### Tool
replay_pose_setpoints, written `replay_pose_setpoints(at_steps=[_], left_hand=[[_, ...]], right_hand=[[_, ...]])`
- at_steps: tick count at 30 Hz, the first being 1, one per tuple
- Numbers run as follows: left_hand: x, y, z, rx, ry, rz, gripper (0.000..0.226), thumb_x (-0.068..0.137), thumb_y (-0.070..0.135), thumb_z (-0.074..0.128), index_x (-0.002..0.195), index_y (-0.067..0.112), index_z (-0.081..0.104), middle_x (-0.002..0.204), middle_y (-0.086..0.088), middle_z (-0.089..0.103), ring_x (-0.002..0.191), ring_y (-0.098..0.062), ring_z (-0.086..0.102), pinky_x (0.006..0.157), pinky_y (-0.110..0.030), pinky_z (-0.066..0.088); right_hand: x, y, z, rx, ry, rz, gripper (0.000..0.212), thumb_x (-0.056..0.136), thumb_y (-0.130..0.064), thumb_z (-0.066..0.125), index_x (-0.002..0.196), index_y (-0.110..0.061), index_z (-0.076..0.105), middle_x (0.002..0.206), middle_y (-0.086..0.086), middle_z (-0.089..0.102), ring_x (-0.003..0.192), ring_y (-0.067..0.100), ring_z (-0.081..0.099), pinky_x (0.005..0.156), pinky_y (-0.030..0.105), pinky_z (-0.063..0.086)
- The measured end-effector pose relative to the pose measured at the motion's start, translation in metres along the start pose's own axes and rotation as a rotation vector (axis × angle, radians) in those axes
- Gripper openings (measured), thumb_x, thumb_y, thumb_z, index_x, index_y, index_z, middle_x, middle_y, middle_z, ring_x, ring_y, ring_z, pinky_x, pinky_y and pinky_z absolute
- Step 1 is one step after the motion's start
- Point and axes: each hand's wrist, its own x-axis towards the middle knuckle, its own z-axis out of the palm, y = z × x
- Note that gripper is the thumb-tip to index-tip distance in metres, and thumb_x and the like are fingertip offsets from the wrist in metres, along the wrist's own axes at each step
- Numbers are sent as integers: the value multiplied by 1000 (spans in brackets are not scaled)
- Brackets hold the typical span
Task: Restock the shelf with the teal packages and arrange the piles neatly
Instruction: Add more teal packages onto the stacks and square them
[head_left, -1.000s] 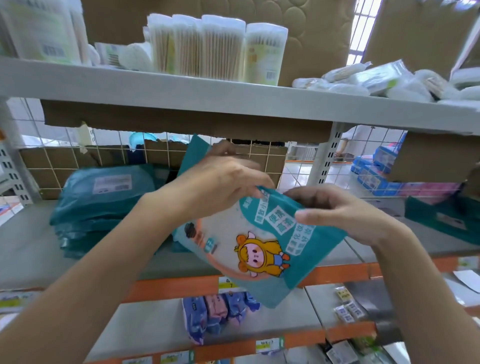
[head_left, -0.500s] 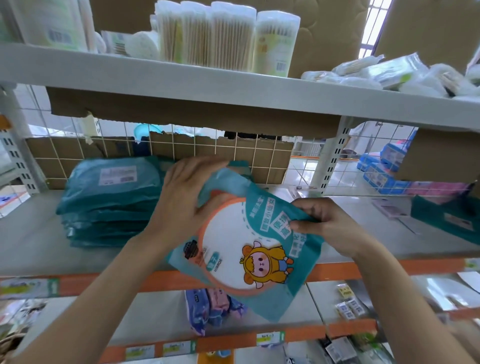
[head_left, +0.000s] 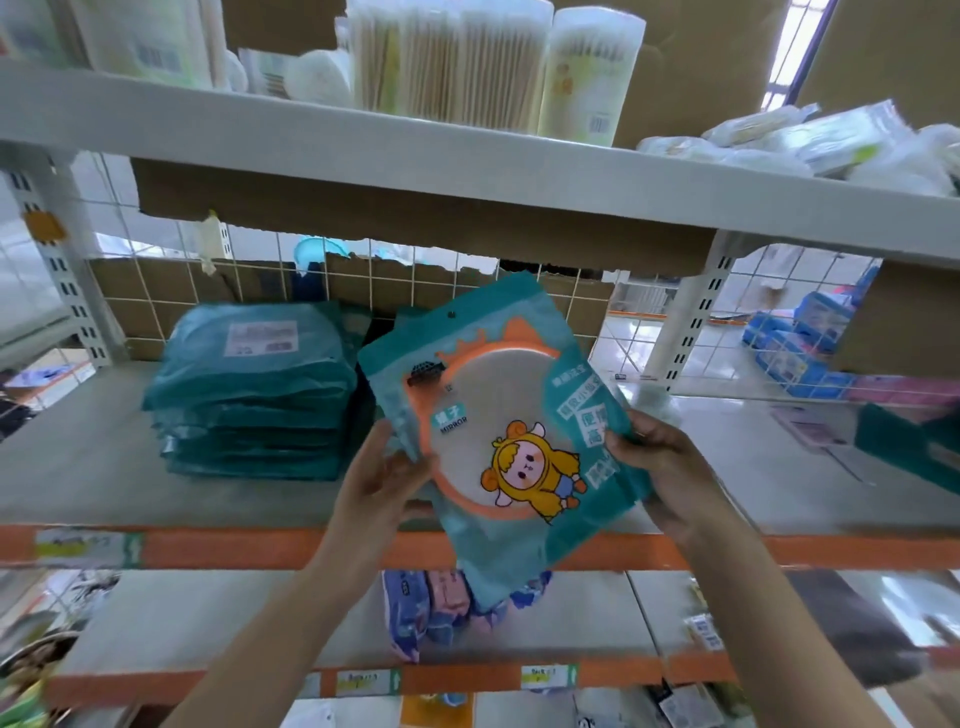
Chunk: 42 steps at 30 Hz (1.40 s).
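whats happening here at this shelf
A person holds one teal package upright in front of the shelf, the left hand pinching its left edge and the right hand its right edge. It is not yet set down. A pile of teal packages lies on the shelf to its left.

Grey metal shelving (head_left: 363, 140), wire-grid back (head_left: 810, 332), daylight.

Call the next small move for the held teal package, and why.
Probably ease the teal package forward and left, flattening it toward the pile. The left hand and right hand grip its lower sides; it stands tilted in front of the shelf, resting on nothing, with the pile just left.
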Motion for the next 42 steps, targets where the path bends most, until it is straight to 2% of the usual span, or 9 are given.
replay_pose_setpoints(at_steps=[3, 6, 9, 19, 24, 28, 33, 39, 42], left_hand=[[10, 6, -2, 33, 33, 38, 28, 87, -4, 52, 110, 12, 56, 86, -7, 70, 69, -15, 69, 55, -26, 56], [19, 12, -2, 89, 16, 68, 29, 88, -1, 53, 113, 11, 58, 90, -5, 70, 73, -10, 68, 57, -20, 54], [27, 14, 6, 143, -56, 72, 32, 88, 4, 54, 120, 5, 56, 98, -12, 69, 78, -12, 69, 61, -20, 53], [41, -34, -23, 596, 247, 405, 37, 92, 12, 55, 127, 18, 46, 109, 1, 48, 97, -14, 52, 85, -27, 44], [40, -63, -44, 774, 222, 399, 48, 89, 36, 47, 129, 10, 46, 115, 0, 50, 107, -20, 52, 89, -33, 41], [37, -87, -60, 1038, 250, 272, 59, 85, 40, 38, 136, 9, 40, 126, -21, 53, 105, -40, 57, 83, -46, 47], [34, -92, -64, 1340, 173, 119, 52, 79, 31, 37, 121, 4, 52, 96, -19, 69, 70, -33, 68, 57, -39, 55], [38, -92, -63, 1452, 167, 118, 55, 79, 31, 35, 119, 0, 58, 98, -20, 69, 68, -34, 67, 58, -40, 55], [39, -92, -63, 1456, 179, 113, 55, 79, 31, 35, 120, 0, 57, 92, -20, 69, 70, -33, 68, 62, -39, 55]], right_hand=[[-4, 7, -2, 10, 31, 92, 17, 79, -15, 67, 96, -16, 67, 87, 3, 72, 89, 24, 65, 73, 34, 52], [-8, 11, -7, -95, -123, 144, 64, 43, -51, 87, 99, -25, 70, 100, 6, 71, 95, 24, 67, 84, 39, 52], [-7, 21, -11, -80, -160, 182, 78, 32, -46, 92, 102, -19, 69, 105, 13, 69, 99, 31, 65, 89, 45, 51], [2, 25, -14, 152, 98, 118, 42, 74, -7, 63, 115, -9, 59, 112, 15, 66, 103, 32, 62, 77, 38, 55], [20, 15, 11, 173, 191, 128, 21, 81, -3, 61, 101, -10, 60, 104, 12, 67, 99, 27, 63, 84, 39, 50], [40, 3, 31, 109, 199, 154, 13, 84, -6, 61, 96, -9, 60, 88, 5, 68, 76, 14, 67, 65, 26, 56], [61, 7, 42, -158, 163, 254, 29, 87, -19, 64, 110, -3, 60, 86, 6, 67, 72, 15, 64, 62, 25, 51], [59, 8, 30, -427, 264, 117, 45, 89, -21, 61, 130, -6, 49, 77, -4, 57, 63, 6, 53, 53, 23, 39], [45, 15, 28, -580, 174, -13, 64, 86, -31, 64, 141, -12, 37, 100, -6, 56, 79, 3, 53, 67, 25, 47]])
